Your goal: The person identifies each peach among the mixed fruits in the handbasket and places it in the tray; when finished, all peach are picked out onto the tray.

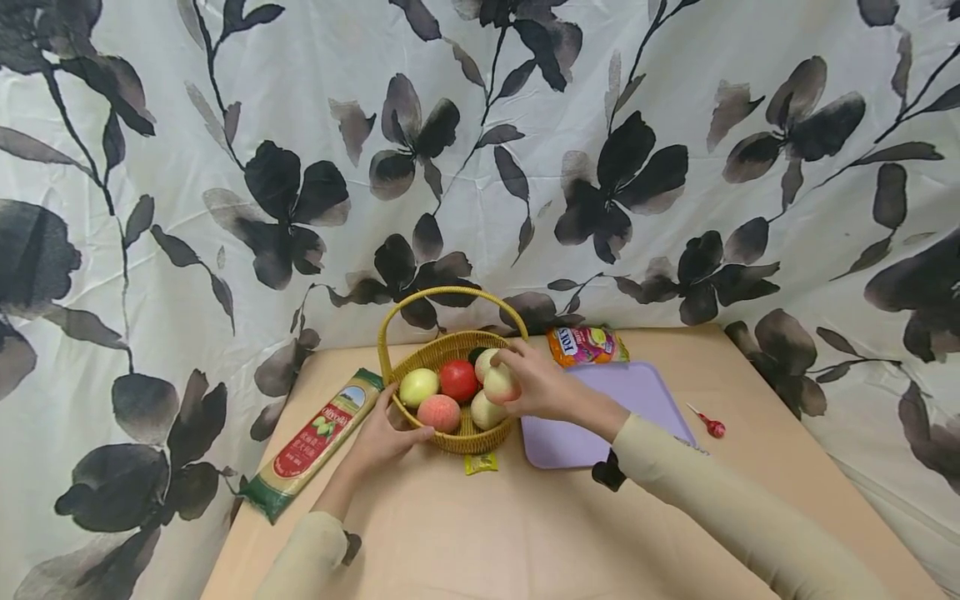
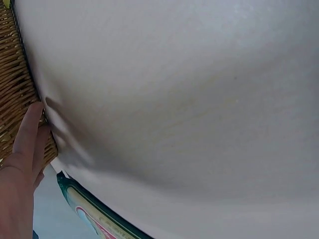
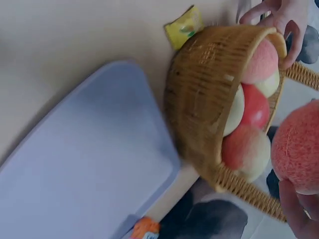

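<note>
Gripping a peach, right fingers show only in head and right-wrist views.

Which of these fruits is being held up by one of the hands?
The fuzzy pinkish-red fruit, pinched in the right hand. It alone is in a hand; the others, including the glossy red fruit, sit in the basket.

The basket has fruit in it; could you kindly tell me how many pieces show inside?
5: yellow-green fruit at left, red fruit in the middle, pink fruit at front, pale fruit front right, blushed fruit back right. The right hand holds another fruit. Others may be hidden.
</note>
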`<state>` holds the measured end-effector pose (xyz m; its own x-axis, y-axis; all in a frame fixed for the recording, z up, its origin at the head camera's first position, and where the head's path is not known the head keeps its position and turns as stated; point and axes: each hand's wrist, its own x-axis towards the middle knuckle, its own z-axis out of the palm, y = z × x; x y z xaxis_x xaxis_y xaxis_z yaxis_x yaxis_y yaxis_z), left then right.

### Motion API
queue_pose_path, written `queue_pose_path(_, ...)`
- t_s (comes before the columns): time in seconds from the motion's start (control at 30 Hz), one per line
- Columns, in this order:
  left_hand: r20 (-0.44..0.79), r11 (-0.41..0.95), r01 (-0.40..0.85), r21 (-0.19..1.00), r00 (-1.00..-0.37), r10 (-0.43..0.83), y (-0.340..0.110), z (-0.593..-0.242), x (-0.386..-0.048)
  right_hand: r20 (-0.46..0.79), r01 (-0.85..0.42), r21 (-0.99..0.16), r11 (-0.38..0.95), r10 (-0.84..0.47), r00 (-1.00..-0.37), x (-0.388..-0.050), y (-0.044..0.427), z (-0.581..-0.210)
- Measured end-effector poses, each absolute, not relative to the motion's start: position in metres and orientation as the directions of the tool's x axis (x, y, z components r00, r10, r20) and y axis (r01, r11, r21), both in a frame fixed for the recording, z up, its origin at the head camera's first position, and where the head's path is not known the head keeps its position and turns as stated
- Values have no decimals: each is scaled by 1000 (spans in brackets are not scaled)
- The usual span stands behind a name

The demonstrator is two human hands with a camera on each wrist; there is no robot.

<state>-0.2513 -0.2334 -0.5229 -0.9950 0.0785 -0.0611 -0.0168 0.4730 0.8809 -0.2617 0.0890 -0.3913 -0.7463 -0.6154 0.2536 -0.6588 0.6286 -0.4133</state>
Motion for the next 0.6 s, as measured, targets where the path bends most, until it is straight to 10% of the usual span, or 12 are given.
queue_pose_path(0.6, -84, 430, -44, 902, -994, 75, -234, -526, -252, -32, -621, -282, 731, -654, -756, -258, 146, -436)
